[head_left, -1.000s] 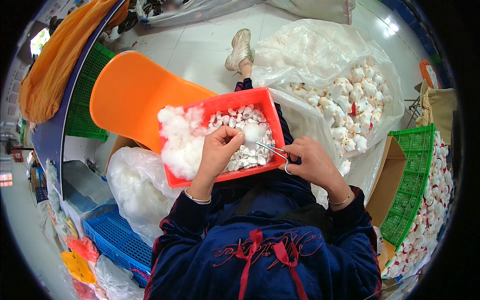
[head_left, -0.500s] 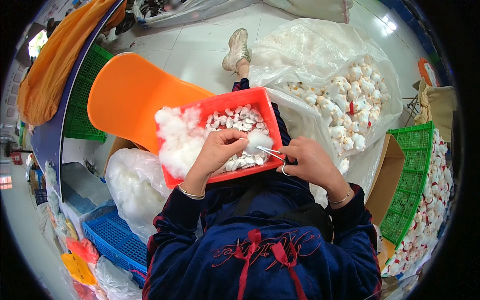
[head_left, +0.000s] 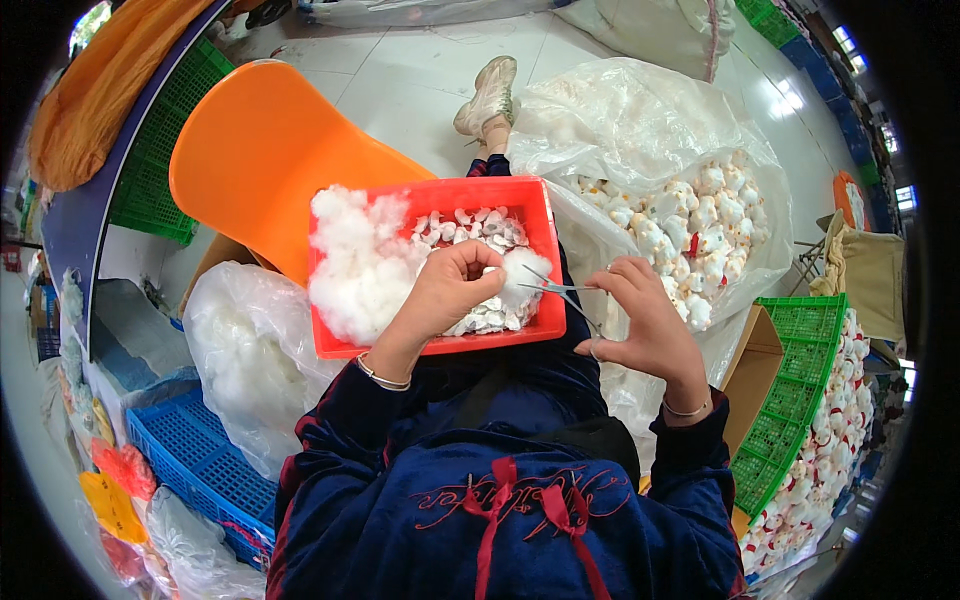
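Note:
My left hand (head_left: 460,290) is closed in a pinch over the red tray (head_left: 430,350). A small wad of white stuffing (head_left: 526,272) sits at its fingertips; anything else between them is hidden. My right hand (head_left: 640,315) holds scissor-handled metal forceps (head_left: 562,289), thumb and fingers spread at the rings. The short jaws stand apart, their tips against the right side of the wad. Loose white stuffing (head_left: 355,275) heaps up in the tray's left part. Several small white fabric pieces (head_left: 470,228) lie in its right part.
An orange chair (head_left: 270,150) stands beyond the tray. Right of it, a clear plastic bag (head_left: 610,110) holds several small white plush pieces (head_left: 690,230). A green crate (head_left: 795,370) is at far right. A stuffing bag (head_left: 250,350) and blue crate (head_left: 205,465) sit at left.
My right hand's fingers have spread, so the forceps handles and jaws have opened wider. My left hand keeps its pinch beside the wad. The whole view has shifted slightly.

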